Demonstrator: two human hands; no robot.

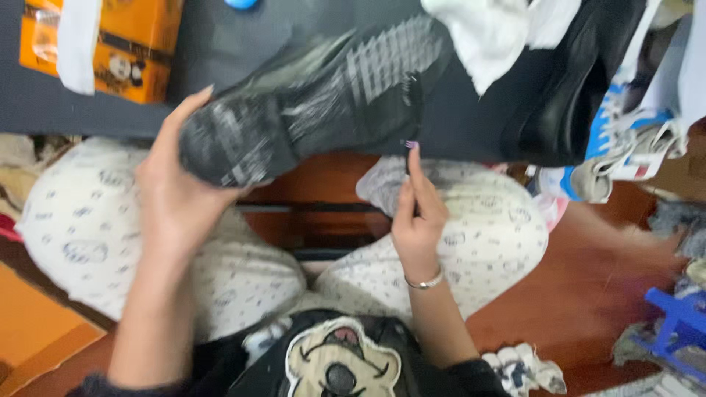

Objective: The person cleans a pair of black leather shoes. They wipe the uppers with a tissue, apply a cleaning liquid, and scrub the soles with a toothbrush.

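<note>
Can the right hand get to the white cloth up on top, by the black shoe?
Probably yes. The right hand pinches a thin tool against the shoe sole, and the white cloth lies just above it with nothing between. The hand would likely have to let go of the tool first.

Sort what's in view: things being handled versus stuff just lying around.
In hand:
black shoe, sole up, heel gripped by left hand
thin dark tool, pinched in right hand

Lying about:
orange box
white cloth
blue stool
blue-and-white sneaker

motion blurs the black shoe [316, 95]; orange box [125, 44] cut off above.
</note>
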